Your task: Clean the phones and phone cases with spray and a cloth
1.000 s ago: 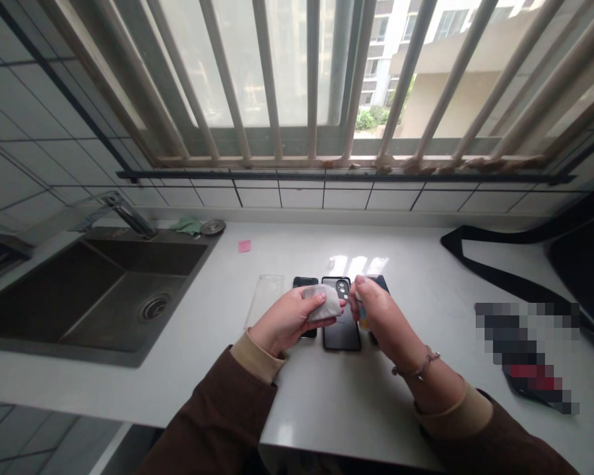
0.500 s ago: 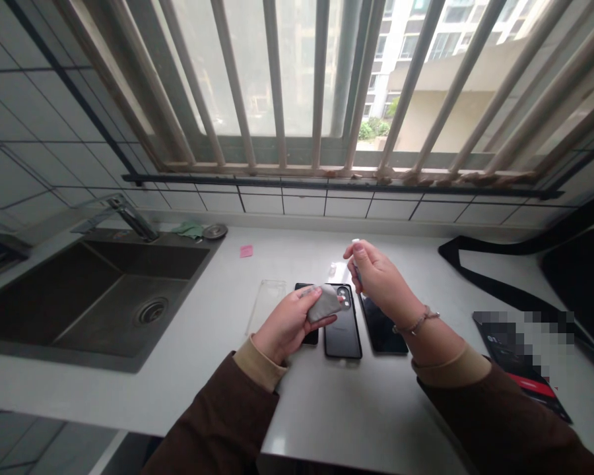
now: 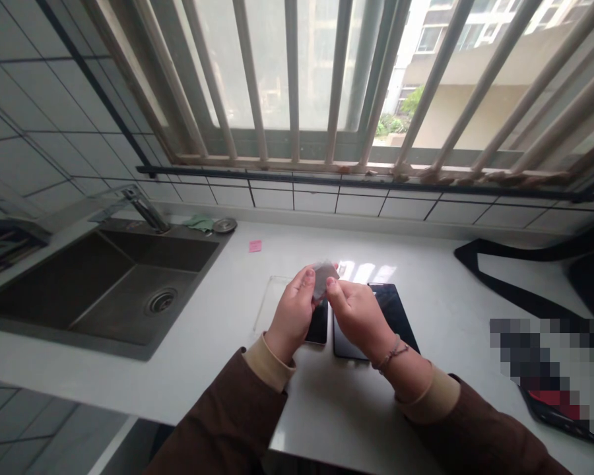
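A small grey cloth (image 3: 324, 278) is held up over the counter between both hands. My left hand (image 3: 293, 309) grips its left side, thumb on top. My right hand (image 3: 360, 311) is closed at the lower right edge, thumb against the cloth; whatever else its curled fingers contain is hidden. Beneath the hands lies a dark phone (image 3: 317, 328), partly covered. Under my right hand another black phone (image 3: 345, 348) shows only its lower part. To the right is a dark flat device (image 3: 396, 309) with a glossy face. A clear phone case (image 3: 266, 309) rests beside my left hand.
At the left is a steel sink (image 3: 143, 340) with a faucet (image 3: 146, 210), a green cloth (image 3: 198, 223) and a round metal strainer (image 3: 224, 225). A pink sticky note (image 3: 255, 246) lies behind the case. A black strap (image 3: 505, 282) stretches across the right; window bars stand behind.
My right hand, which held a small white-topped object, has come left and down to the grey cloth. That object no longer shows. The view has shifted slightly.
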A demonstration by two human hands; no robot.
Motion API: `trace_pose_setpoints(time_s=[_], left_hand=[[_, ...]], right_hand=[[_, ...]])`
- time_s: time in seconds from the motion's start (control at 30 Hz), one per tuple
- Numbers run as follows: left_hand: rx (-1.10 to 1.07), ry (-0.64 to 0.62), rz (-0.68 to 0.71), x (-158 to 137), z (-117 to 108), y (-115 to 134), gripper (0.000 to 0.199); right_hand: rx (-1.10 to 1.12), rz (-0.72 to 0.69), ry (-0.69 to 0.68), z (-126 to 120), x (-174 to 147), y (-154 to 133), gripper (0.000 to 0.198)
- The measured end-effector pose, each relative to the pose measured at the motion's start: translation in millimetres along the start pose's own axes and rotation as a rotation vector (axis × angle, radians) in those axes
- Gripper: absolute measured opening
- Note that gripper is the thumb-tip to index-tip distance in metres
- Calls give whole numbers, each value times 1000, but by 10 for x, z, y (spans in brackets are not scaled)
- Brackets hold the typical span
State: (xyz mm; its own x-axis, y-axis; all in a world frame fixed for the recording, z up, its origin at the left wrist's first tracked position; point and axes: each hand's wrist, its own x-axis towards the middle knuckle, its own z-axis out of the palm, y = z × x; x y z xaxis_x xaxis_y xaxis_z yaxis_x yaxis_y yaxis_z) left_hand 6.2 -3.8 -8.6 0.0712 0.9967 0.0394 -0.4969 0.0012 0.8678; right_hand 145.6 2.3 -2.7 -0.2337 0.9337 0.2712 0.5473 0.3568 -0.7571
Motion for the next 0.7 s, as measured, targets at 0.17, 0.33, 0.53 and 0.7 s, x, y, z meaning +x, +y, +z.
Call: trace_pose_setpoints(time_s=[0.17,0.33,0.53,0.7], left_hand=[[-3,-19,-15,4,-6,-31,36],[-68,104,-34,58,-30,-92,26],[-176,48,-207,62,-7,-52,30],[-276,-38,-317,17,2,-9,30]], right_hand=[[10,47,-35,-9,19,26,60],[269,119,79,-125,97,37,59],[510,201,209,-378,361,135,63],[532,138,87,-386,453,138,57]])
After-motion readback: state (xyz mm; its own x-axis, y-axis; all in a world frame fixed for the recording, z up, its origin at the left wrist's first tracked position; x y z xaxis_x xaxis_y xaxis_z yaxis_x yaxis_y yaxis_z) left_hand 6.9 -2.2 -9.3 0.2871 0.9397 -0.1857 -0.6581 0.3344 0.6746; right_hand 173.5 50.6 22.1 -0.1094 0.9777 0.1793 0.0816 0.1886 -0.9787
